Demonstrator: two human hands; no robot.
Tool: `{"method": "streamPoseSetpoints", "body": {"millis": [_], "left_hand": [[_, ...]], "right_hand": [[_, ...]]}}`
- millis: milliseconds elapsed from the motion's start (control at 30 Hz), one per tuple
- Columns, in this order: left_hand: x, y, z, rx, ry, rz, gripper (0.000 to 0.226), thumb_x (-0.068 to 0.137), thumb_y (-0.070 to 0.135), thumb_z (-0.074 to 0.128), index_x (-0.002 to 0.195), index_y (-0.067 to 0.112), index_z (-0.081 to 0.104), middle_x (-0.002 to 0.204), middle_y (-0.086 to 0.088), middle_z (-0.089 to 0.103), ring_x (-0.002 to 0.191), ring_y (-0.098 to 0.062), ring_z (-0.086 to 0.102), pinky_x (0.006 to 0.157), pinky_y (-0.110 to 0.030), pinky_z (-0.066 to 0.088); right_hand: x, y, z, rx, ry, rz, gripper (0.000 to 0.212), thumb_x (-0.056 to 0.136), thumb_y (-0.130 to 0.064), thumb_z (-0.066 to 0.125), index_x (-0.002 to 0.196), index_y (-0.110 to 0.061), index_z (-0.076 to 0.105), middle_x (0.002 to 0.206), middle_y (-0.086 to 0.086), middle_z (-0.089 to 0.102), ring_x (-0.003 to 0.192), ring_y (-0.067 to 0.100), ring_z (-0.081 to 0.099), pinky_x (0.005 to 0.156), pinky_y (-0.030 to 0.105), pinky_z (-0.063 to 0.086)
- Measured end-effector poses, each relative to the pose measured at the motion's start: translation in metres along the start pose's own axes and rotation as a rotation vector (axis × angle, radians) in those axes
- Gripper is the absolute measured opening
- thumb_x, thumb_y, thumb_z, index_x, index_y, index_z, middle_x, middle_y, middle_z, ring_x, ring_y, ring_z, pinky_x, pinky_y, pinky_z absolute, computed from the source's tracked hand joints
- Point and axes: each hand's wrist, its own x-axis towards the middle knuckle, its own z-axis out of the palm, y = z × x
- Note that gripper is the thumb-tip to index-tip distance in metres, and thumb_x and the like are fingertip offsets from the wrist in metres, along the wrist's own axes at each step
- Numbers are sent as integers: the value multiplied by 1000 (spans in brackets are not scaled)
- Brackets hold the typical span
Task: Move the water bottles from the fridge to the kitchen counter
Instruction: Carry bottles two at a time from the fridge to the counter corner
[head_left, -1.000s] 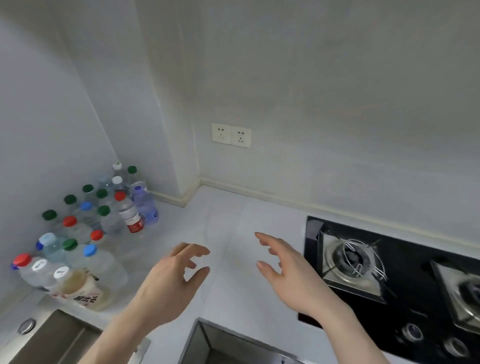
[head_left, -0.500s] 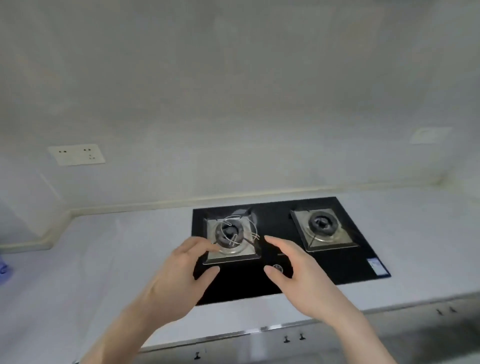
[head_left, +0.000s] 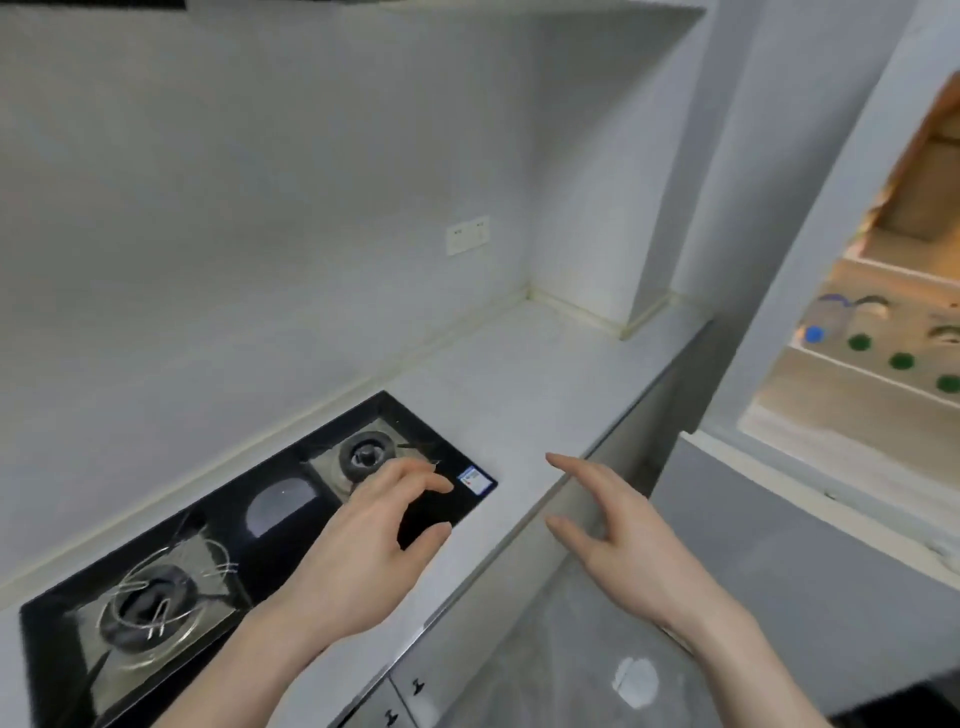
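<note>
The open fridge (head_left: 852, 447) shows at the right edge, lit warm inside. On its shelf stand several water bottles (head_left: 831, 325), seen from above as green caps (head_left: 901, 360) and one blue cap (head_left: 814, 334). My left hand (head_left: 369, 551) hovers over the counter's front edge beside the stove, fingers loosely spread and holding nothing. My right hand (head_left: 623, 545) hangs past the counter edge, over the floor, fingers relaxed and empty, well short of the fridge.
The white kitchen counter (head_left: 524, 395) runs from the black two-burner gas stove (head_left: 260, 525) to a wall corner beside the fridge. A wall socket (head_left: 467, 236) sits above it. Cabinet fronts (head_left: 410, 691) lie below the counter edge.
The view has swung right, from the bottles gathered in the counter's left corner, past the stove, to the open fridge. Both hands stay raised and empty.
</note>
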Motion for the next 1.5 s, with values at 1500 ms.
{"method": "streamPoseSetpoints", "body": {"millis": [1500], "left_hand": [[503,369,342,-198,-590,771,36,95,51,62,128,49,48,135,30,45,118,2,50,93,-21,45]], "right_hand": [[30,347,-365,4,895,666,50,98,-34,68,143,-48,50,142,-25,46,123,8,56,101,31,49]]}}
